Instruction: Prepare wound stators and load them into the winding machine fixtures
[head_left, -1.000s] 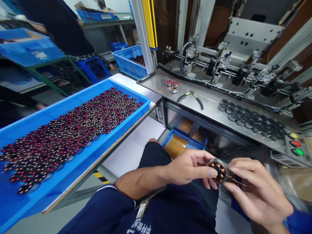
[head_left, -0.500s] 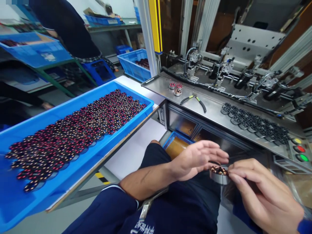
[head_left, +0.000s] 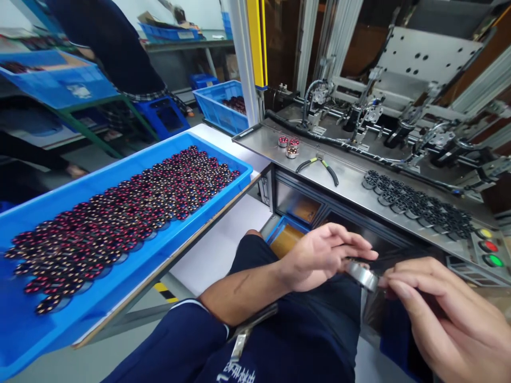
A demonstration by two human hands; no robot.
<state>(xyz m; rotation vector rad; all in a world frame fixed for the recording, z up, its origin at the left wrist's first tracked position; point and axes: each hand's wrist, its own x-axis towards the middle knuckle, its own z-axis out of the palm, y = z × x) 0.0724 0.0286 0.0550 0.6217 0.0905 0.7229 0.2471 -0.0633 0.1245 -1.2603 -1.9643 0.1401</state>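
Note:
My left hand (head_left: 323, 255) is closed around a small round motor part (head_left: 361, 275) with a shiny metal rim, held over my lap. My right hand (head_left: 443, 314) meets it from the right, its fingertips pinched at the part's edge. The copper windings of the part are turned away and hidden. To my left a long blue tray (head_left: 167, 242) holds several red and copper wound stators (head_left: 120, 218) in rows.
A steel machine shelf (head_left: 351, 186) in front carries yellow-handled pliers (head_left: 319, 162), three small wound parts (head_left: 288, 144) and a row of black cores (head_left: 415, 205). Coloured buttons (head_left: 489, 246) sit at its right end. Another person (head_left: 107, 48) stands at the far left by blue bins (head_left: 217, 103).
The part has been turned in my hands: its copper windings faced up before, and its metal rim shows. My left hand's fingers have curled back over it.

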